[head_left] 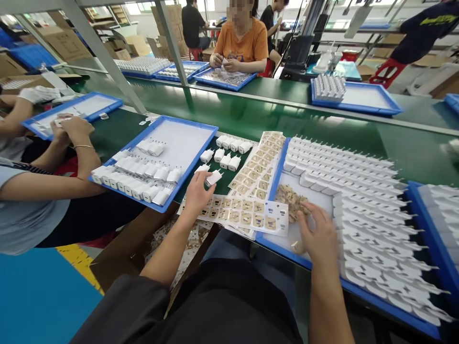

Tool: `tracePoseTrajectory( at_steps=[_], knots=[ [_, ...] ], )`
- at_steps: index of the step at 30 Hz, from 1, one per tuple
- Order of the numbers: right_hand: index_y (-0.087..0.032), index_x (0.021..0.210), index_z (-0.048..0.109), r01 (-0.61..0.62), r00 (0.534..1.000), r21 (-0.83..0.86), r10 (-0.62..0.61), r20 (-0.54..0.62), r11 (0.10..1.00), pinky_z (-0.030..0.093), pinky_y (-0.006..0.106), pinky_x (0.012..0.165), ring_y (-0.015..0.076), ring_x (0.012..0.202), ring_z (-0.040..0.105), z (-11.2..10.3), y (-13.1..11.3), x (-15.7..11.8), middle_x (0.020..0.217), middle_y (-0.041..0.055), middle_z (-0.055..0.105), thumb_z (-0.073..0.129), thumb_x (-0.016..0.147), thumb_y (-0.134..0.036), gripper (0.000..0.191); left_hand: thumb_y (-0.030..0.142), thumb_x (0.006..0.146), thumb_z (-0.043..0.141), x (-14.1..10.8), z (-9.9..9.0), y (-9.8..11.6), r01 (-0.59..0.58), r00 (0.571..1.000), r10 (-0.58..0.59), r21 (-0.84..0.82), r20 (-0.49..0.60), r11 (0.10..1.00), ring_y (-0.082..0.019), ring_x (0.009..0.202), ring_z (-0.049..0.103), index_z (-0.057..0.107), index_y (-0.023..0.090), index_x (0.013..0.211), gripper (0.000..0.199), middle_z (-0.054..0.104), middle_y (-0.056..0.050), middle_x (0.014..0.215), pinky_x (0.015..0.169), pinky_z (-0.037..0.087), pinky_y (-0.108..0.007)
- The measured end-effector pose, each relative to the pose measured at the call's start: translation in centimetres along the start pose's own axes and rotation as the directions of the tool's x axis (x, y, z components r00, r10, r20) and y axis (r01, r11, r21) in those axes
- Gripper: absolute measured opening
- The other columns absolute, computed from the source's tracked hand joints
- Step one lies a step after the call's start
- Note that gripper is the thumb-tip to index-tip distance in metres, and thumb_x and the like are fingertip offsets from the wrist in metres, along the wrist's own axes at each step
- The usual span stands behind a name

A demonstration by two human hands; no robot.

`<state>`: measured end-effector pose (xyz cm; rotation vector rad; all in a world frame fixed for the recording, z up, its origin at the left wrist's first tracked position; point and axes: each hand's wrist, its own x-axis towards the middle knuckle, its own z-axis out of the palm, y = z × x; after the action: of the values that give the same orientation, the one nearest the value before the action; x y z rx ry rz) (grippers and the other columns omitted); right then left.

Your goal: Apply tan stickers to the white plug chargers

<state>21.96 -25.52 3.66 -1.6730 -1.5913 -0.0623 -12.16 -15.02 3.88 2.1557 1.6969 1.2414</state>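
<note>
My left hand (198, 195) is closed on a white charger (214, 178), above the near end of a group of loose white chargers (229, 161). Under and beside that wrist lies a sheet of tan stickers (234, 212), partly peeled at its right end. More sticker sheets (256, 165) are stacked behind it. My right hand (319, 229) reaches into a blue-rimmed tray (283, 246), its fingertips at a pile of small tan pieces (289, 198); whether it pinches one is too small to tell. Rows of white chargers (373, 215) fill much of that tray.
Left of me stands another blue tray (163, 206) with white chargers. A co-worker's hands (73, 126) are beyond it at the far left. Across the green belt (229, 107), a person in orange works over a tray (229, 85). A metal post (107, 57) rises at the left.
</note>
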Motion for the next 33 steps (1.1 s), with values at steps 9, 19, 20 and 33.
tracePoseTrajectory(
  at_steps=[9,19,20,33],
  knots=[
    [-0.022,0.114,0.069,0.128,0.978,0.027,-0.130,0.160,0.991,0.049,0.048,0.105,0.0284,0.116,0.065,0.2,-0.1,-0.6,0.115,0.0093,0.075,0.052,0.100,-0.035,0.026,0.026,0.086,0.070,1.1,0.0,-0.3,0.124,0.988,-0.149,0.385,0.034,0.914,-0.042,0.128,0.047,0.062,0.018,0.116,0.033,0.059,-0.018,0.130,0.102,0.042,-0.056],
    [-0.023,0.125,0.064,0.213,0.931,-0.006,-0.201,0.304,0.977,0.036,0.055,0.111,0.0298,0.122,0.061,1.5,-2.0,-0.5,0.117,0.0082,0.075,0.045,0.101,-0.023,0.031,0.034,0.090,0.069,-0.8,3.0,7.3,-0.204,0.784,0.282,-0.199,0.553,0.959,-0.032,0.134,0.047,0.066,0.022,0.126,0.038,0.060,-0.012,0.140,0.115,0.037,-0.051],
    [-0.024,0.122,0.065,0.209,0.936,0.018,-0.205,0.285,0.978,0.040,0.053,0.108,0.0285,0.115,0.064,1.1,-2.1,-0.4,0.111,0.0077,0.076,0.047,0.100,-0.022,0.028,0.033,0.089,0.070,-0.7,3.3,7.6,-0.197,0.764,0.285,-0.212,0.579,0.957,-0.033,0.136,0.045,0.065,0.022,0.128,0.040,0.058,-0.012,0.142,0.116,0.035,-0.052],
    [-0.025,0.110,0.070,0.452,0.892,-0.049,-0.452,0.026,0.890,0.046,0.047,0.098,0.0264,0.101,0.063,-1.2,-5.7,0.3,0.105,0.0076,0.073,0.067,0.090,-0.013,0.024,0.043,0.091,0.062,1.1,1.2,9.6,0.253,0.590,0.168,-0.378,0.790,0.890,-0.025,0.107,0.067,0.073,0.021,0.111,0.031,0.074,-0.007,0.112,0.090,0.053,-0.033]
  ],
)
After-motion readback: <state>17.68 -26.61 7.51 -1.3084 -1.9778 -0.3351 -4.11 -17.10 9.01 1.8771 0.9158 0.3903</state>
